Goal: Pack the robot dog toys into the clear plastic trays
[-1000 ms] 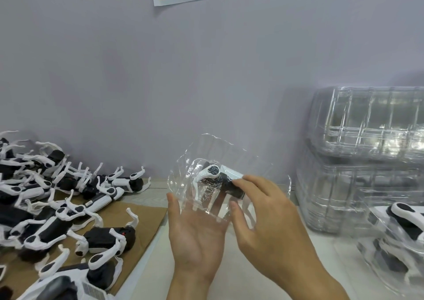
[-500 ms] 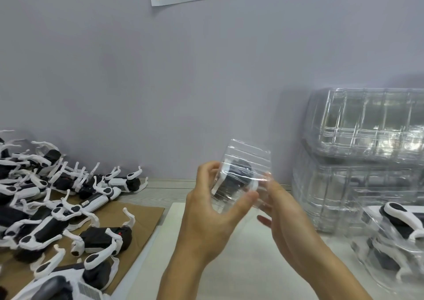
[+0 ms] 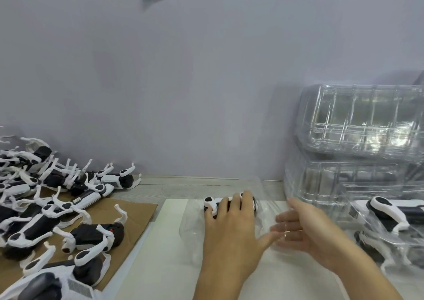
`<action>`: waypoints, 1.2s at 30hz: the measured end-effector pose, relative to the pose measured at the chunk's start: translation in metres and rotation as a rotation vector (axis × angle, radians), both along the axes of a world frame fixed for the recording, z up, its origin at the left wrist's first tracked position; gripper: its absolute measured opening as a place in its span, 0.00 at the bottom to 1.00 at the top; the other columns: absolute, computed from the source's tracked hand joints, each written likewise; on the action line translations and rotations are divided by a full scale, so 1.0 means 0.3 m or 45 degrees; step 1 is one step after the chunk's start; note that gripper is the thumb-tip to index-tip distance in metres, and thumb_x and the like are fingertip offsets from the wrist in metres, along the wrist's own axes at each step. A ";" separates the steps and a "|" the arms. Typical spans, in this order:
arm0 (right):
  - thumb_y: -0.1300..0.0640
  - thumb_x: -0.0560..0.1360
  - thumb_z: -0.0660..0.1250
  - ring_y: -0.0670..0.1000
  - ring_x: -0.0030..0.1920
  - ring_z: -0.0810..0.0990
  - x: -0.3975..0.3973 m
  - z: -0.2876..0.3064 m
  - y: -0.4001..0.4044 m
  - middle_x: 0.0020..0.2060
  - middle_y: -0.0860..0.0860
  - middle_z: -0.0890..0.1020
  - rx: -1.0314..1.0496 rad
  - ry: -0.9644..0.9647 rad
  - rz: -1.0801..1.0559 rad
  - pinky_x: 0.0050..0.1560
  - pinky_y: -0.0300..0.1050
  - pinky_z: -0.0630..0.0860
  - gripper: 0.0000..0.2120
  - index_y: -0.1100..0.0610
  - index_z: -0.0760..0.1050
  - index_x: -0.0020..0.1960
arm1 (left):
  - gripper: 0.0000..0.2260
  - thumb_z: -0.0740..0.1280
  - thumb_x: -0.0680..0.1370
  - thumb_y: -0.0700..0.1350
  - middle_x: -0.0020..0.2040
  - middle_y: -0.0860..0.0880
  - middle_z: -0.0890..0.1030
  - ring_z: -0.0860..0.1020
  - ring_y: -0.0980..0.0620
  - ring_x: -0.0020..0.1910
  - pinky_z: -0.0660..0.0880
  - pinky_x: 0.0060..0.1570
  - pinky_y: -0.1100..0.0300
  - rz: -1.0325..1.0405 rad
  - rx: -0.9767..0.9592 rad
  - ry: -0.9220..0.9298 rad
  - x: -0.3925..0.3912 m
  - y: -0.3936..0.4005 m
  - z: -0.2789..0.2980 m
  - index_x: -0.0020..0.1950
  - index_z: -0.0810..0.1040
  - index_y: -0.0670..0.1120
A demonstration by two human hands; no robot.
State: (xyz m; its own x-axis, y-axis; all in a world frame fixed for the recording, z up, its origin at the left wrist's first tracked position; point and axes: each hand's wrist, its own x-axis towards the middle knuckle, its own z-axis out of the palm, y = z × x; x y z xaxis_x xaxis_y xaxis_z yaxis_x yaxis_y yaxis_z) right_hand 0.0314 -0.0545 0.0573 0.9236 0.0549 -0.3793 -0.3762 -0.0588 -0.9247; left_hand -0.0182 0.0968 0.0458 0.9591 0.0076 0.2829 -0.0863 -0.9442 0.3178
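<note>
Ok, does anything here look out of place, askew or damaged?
Nothing looks damaged. The unpacked robot dog toys lie in a jumbled heap on the cardboard sheet, legs pointing every way. The left hand presses a toy in a clear tray flat on the table; the right hand is blurred.

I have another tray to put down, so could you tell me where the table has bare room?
Bare white sheet lies between the cardboard and the left hand. The toy pile crowds the left; stacked trays crowd the right.
</note>
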 end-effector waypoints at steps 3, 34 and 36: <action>0.50 0.79 0.59 0.60 0.44 0.83 -0.001 0.040 -0.024 0.42 0.61 0.83 -0.617 -0.322 -0.016 0.47 0.53 0.80 0.18 0.64 0.77 0.43 | 0.31 0.66 0.71 0.70 0.63 0.57 0.70 0.65 0.51 0.66 0.59 0.69 0.46 -0.031 0.139 0.165 -0.009 -0.024 0.004 0.65 0.62 0.54; 0.53 0.78 0.64 0.51 0.73 0.63 -0.084 -0.034 0.124 0.65 0.46 0.69 -0.800 -0.849 0.083 0.62 0.37 0.61 0.30 0.53 0.57 0.77 | 0.20 0.76 0.72 0.52 0.54 0.50 0.80 0.81 0.46 0.52 0.73 0.45 0.54 0.338 -1.570 0.262 0.037 0.247 -0.032 0.60 0.73 0.55; 0.52 0.78 0.63 0.52 0.72 0.64 -0.109 0.018 0.113 0.67 0.48 0.69 -0.846 -0.888 0.099 0.62 0.41 0.65 0.29 0.54 0.58 0.76 | 0.21 0.76 0.72 0.50 0.52 0.45 0.83 0.84 0.44 0.45 0.74 0.39 0.54 0.262 -1.674 0.299 0.031 0.253 -0.003 0.61 0.72 0.55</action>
State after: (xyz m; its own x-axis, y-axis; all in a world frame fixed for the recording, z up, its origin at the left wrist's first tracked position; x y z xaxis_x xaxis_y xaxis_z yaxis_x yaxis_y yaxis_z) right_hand -0.0014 -0.0207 0.0627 0.9558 0.0973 0.2775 0.2719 -0.6523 -0.7076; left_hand -0.0089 0.1725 0.0448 0.9321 0.2921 -0.2141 0.1996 0.0790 0.9767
